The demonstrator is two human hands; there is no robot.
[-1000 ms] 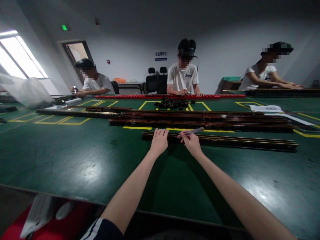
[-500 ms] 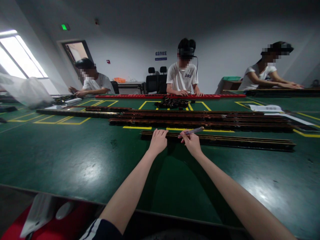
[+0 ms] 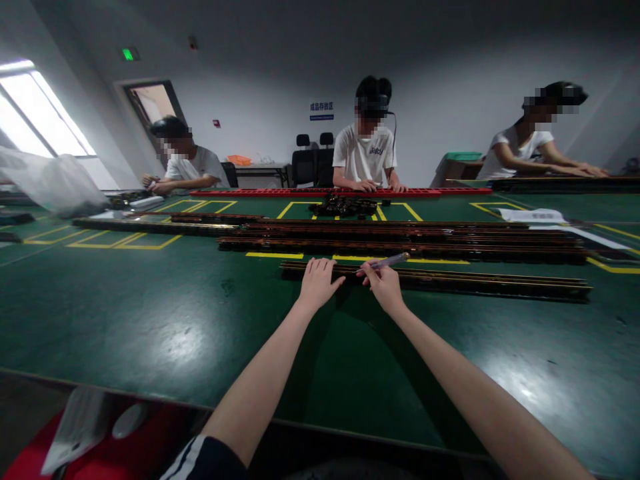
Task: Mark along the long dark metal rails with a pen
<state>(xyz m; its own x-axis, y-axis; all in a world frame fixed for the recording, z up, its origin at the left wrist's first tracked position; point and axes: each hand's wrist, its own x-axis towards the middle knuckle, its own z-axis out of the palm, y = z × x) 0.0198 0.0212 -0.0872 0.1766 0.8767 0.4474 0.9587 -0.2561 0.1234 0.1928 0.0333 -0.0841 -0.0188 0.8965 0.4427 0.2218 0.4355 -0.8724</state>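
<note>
We are resting our left hand [image 3: 317,283] flat on the long dark rail [image 3: 475,281], fingers loose and gripping nothing. Just beside it, our right hand [image 3: 384,287] is pinching a slim purple tool [image 3: 386,262], its shaft sticking out to the right over the same rail. The rail is lying across the green worktop [image 3: 150,313], running well past our right hand. More dark rails [image 3: 400,235] are lying beyond both hands, and three people are sitting farther off.
</note>
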